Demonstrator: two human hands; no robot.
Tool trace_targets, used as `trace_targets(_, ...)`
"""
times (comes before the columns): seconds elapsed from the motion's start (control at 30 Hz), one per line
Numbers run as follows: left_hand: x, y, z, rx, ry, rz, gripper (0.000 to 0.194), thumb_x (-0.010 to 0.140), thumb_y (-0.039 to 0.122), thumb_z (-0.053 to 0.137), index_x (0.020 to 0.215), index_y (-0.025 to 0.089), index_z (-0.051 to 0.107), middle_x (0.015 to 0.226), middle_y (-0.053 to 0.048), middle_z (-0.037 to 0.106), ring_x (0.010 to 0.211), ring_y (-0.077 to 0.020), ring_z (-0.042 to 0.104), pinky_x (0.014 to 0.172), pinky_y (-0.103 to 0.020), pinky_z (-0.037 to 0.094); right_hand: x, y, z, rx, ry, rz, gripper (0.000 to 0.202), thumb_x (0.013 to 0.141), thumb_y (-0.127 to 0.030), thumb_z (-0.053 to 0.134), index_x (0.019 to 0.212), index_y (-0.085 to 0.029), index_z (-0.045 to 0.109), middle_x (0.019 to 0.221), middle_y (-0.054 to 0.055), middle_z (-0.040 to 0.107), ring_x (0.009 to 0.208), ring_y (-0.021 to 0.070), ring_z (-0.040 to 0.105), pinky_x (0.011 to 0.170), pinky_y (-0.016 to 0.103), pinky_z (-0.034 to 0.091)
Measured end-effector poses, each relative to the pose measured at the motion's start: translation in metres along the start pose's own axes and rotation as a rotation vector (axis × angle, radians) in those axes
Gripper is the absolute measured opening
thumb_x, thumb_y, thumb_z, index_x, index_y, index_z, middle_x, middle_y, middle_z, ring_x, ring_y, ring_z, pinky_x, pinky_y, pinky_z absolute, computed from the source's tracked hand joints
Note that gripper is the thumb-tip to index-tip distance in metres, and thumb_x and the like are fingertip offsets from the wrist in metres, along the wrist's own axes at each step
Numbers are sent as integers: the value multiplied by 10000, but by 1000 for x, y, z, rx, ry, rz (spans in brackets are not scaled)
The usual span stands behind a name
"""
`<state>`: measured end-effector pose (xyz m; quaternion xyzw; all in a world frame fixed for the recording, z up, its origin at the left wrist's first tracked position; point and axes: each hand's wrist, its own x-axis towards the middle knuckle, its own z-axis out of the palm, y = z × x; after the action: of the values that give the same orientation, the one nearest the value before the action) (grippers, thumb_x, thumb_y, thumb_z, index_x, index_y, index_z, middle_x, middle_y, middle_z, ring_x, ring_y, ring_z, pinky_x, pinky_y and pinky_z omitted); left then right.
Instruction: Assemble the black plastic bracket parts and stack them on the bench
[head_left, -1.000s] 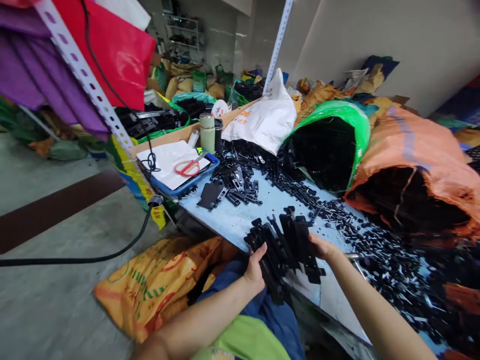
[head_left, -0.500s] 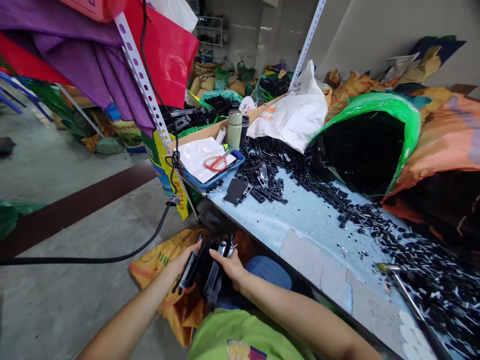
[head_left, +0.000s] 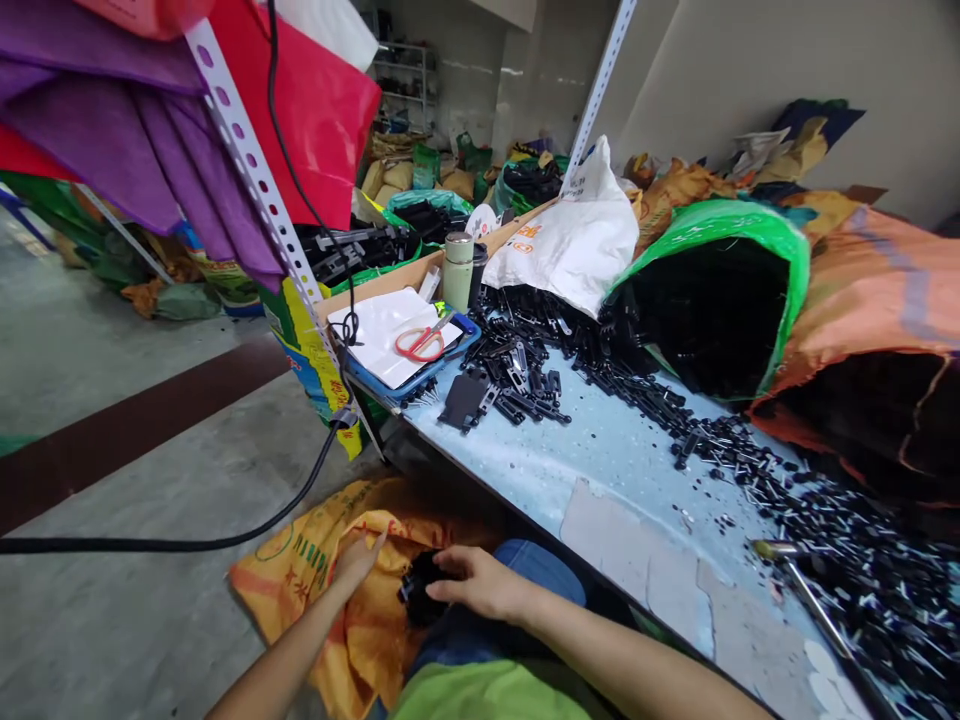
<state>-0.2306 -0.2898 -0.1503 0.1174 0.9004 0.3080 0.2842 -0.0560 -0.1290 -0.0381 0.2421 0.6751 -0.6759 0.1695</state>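
Observation:
An orange woven sack [head_left: 300, 560] sits low beside my legs, its mouth gaping. My left hand [head_left: 358, 562] is at the sack's mouth, one finger stretched out and the others partly hidden; I see nothing held in it. Black plastic parts [head_left: 420, 590] lie in a dark cluster in the sack's opening. Just right of them is my right hand [head_left: 480, 585], fingers apart and curved, close over the parts. Whether its fingertips touch them I cannot tell.
The blue worktable [head_left: 517, 465] carries a heap of black clips [head_left: 517, 370], many small pins and a brush-like tool [head_left: 776, 550]. Red scissors [head_left: 420, 343] lie on paper in a blue tray. A green sack [head_left: 795, 270] stands open behind. A black cable [head_left: 187, 545] crosses the left side.
Both hands held black hinged-looking parts over the sack; now those parts are out of the hands and a black cluster shows in the sack's mouth. The hands have lowered, and the camera view has shifted.

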Motion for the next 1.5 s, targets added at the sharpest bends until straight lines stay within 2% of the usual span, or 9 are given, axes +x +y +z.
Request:
trace_targets(0.17,-15,83,17,-66,21,396,216,803,415,456,842,236,571,1021,-94,595,1085,-249,501,1017,-344,310,-43,-30,-53,-19,55,-179,479,699,-485,659,1034,-144,631,963,77,659,886,218,605,798,317,462)
trace_targets(0.33,8,251,13,91,159,964,316,833,385,453,1082,208,533,1221,-112,501,1237,-260,338,1075,-381,201,-70,-34,-81,-9,163,-201,444,712,-454,655,1034,-149,633,965,78,667,874,221,609,785,318,465)
trace_targets(0.5,81,392,12,453,292,807,485,825,408,479,1187,88,443,1259,-204,443,1232,-308,314,1006,-413,257,-96,-13,-95,13,201,-189,415,701,-448,665,1028,-193,655,925,51,678,856,217,611,755,297,468)
trace_targets(0.7,119,441,41,511,322,764,480,810,397,486,1067,-8,487,1108,-317,488,1117,-427,391,849,-543,327,-129,3,-183,-21,506,-248,367,717,-444,642,974,-184,664,882,55,674,818,207,613,747,315,479)
trace_targets(0.87,122,489,89,537,308,975,455,847,404,439,1171,86,453,1144,-200,511,1111,-314,439,887,-393,355,-141,11,-349,-192,989,-273,423,802,-455,519,1080,-142,580,834,75,649,755,201,611,753,369,483)
trace_targets(1.03,143,590,133,504,341,1082,504,871,444,378,1233,94,400,1131,-171,531,1082,-276,476,868,-337,374,-135,-8,-513,-654,1657,-139,568,798,-401,520,1260,-93,400,1125,176,548,1031,265,529,894,397,405)
trace_targets(1.13,164,654,159,473,373,1073,543,860,486,372,1228,88,408,1115,-176,545,1054,-280,502,838,-345,399,-128,-26,-581,-819,1779,161,592,823,-417,485,1283,-65,364,1195,205,499,1131,288,469,929,390,373)
trace_targets(1.3,200,725,190,505,360,981,522,840,503,365,1072,77,558,1012,-210,600,955,-337,563,740,-402,446,-117,-29,-645,-789,1680,484,466,839,-440,456,1029,-36,588,964,235,609,939,337,588,795,424,436)
trace_targets(1.5,205,741,182,609,250,1048,346,817,326,416,919,103,660,986,-195,636,976,-317,575,810,-385,431,-138,-8,-658,-787,1562,572,270,808,-232,475,935,-97,672,960,197,646,943,285,607,792,335,434)
